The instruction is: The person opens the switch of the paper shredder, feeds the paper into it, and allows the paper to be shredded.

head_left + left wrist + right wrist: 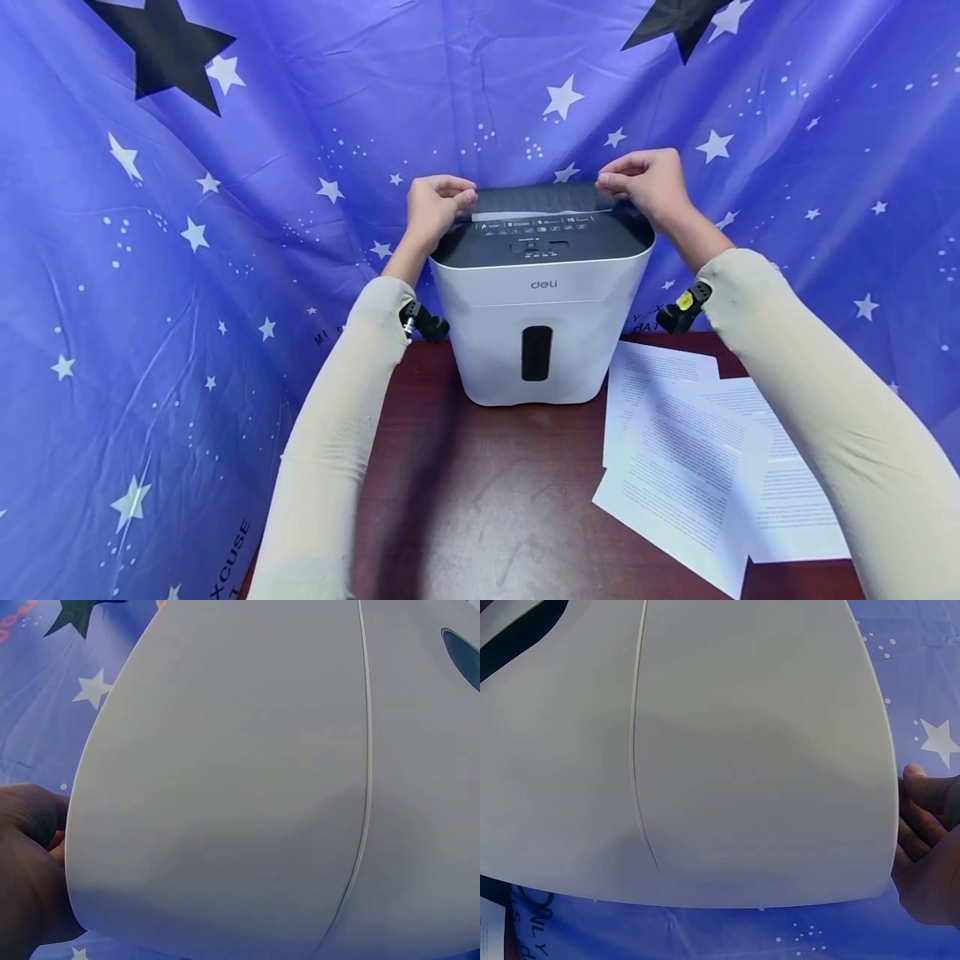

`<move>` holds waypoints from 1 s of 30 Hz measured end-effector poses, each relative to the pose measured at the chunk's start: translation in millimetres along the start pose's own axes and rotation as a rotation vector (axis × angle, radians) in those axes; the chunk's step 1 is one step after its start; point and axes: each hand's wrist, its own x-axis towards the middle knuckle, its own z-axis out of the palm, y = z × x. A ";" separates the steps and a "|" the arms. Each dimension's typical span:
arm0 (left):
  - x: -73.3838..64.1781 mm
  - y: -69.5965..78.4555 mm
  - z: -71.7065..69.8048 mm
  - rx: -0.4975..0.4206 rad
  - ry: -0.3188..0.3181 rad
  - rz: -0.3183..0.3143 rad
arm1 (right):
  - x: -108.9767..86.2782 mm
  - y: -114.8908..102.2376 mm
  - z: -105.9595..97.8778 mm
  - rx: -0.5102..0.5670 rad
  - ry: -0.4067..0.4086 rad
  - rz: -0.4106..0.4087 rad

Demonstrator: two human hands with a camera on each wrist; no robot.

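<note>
Blue cloth printed with stars (pixel 465 100) backs a dark reddish-brown table (pixel 510 500), on which a white paper shredder (pixel 540 312) stands upright with its dark top panel (pixel 480 250) uppermost and its dark front window (pixel 536 353) facing the wearer. Across the rear of the panel runs a thin pale strip (pixel 517 217), possibly a paper edge; its long axis lies left to right, parallel to the machine's width. In the head view, both sets of fingertips lie just beyond the strip: the left hand (pixel 438 204) near its left end, the right hand (pixel 648 183) near its right end, neither clearly nearer. On each hand, thumb and fingers come together in a pinching pose; whether anything lies between them cannot be told. Both wrist views show mainly the white casing, with part of each hand beside its rounded edge. Overlapping printed sheets (pixel 675 467) lie on the table, to the wearer's right of the shredder, partly beneath the right sleeve (pixel 817 400) in the head view.
</note>
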 end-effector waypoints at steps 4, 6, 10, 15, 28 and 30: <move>-0.4 0.5 0.6 -0.007 -0.006 -0.002 | -1.1 -1.1 0.1 -0.012 0.002 -0.004; -1.1 1.1 0.9 -0.010 -0.009 0.001 | -1.9 -1.5 -0.1 -0.017 0.003 -0.005; -2.6 2.1 2.0 -0.016 -0.015 0.001 | -3.8 -1.8 -0.9 -0.017 0.001 -0.008; -6.1 4.8 3.3 -0.036 -0.022 0.009 | -6.1 -2.6 -1.9 -0.043 -0.002 -0.016; -28.4 19.8 13.2 -0.068 -0.090 0.077 | -23.9 -11.2 -16.2 0.059 -0.015 -0.041; -34.6 22.7 15.1 -0.075 -0.111 0.090 | -29.6 -12.6 -20.2 0.076 -0.023 -0.058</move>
